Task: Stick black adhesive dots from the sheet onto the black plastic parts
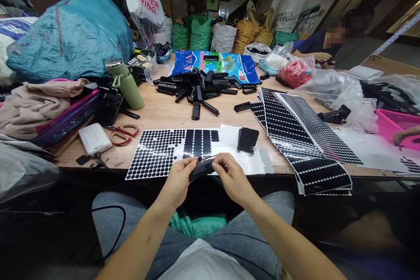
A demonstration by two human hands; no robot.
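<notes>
My left hand (179,180) is closed on the left end of a black plastic phone stand (201,169) with a ribbed face, held above the table's front edge. A small black round piece shows by my left thumb. My right hand (230,177) pinches the stand's right end; whether a sticker is also between those fingers is too small to tell. Under and behind my hands lies a white sheet of black stickers (154,151), round ones at the left and rectangular ones in the middle. On its bare right part stands another black phone stand (247,139), unfolded.
Behind is a pile of folded black stands (200,85) by a blue plastic bag (187,59). More sticker sheets (295,140) overhang the front edge at right. Red-handled scissors (124,134), a white power bank (95,139) and a green bottle (127,85) are left. A co-worker (328,46) sits at right.
</notes>
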